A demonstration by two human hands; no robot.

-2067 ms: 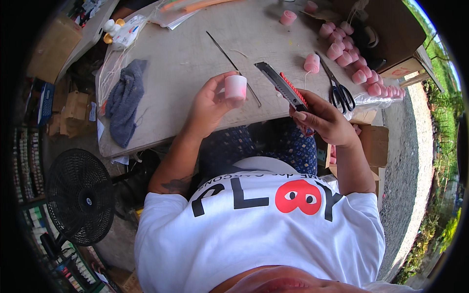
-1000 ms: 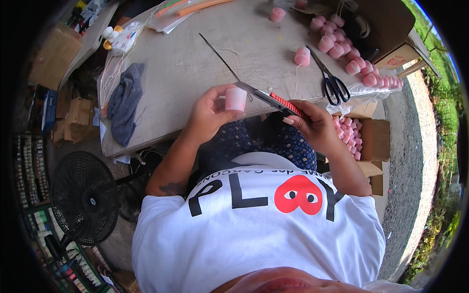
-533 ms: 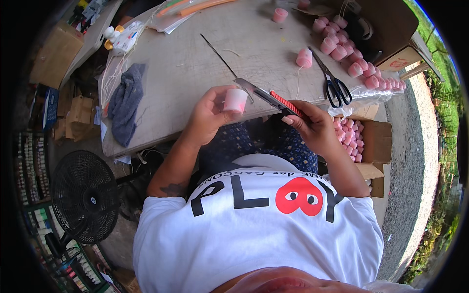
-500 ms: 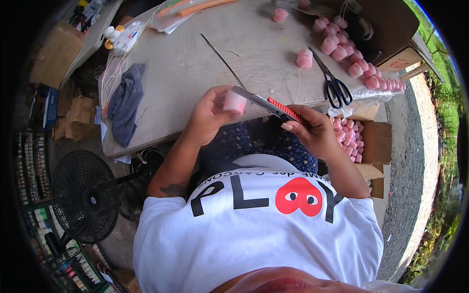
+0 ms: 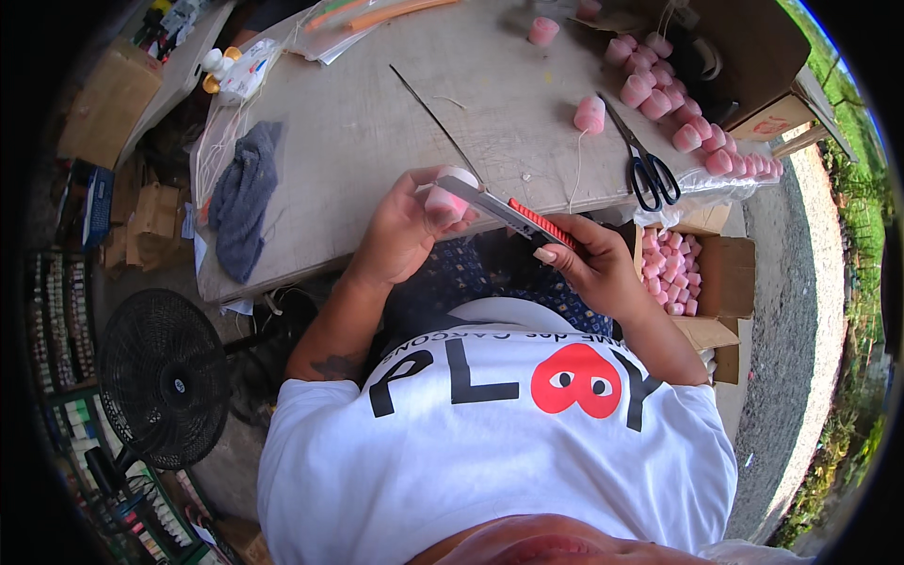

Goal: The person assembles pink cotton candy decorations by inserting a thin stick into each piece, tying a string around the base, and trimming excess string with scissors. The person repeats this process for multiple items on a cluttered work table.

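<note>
My left hand (image 5: pixel 400 226) is closed round a small pink candle (image 5: pixel 445 205), just off the table's near edge. In my right hand (image 5: pixel 589 259) is a utility knife (image 5: pixel 527 221) with a red ribbed grip. Its blade lies across the top of the candle, over the rim. On the table beyond my hands rests a long thin dark rod (image 5: pixel 428 113); its near end goes out of sight behind the knife. A single pink candle with a long white wick (image 5: pixel 589 115) lies on its side beside black-handled scissors (image 5: pixel 650 174).
Many pink candles (image 5: pixel 659 94) crowd the table's right side, next to an open carton (image 5: pixel 753 56). Another box (image 5: pixel 730 273) below holds pink pieces. A grey-blue cloth (image 5: pixel 247 202) lies at the table's left edge, near a black fan (image 5: pixel 165 377).
The candle has been tilted and turned in my left hand. My right hand and the knife have shifted slightly left and down, the blade still against the candle's rim.
</note>
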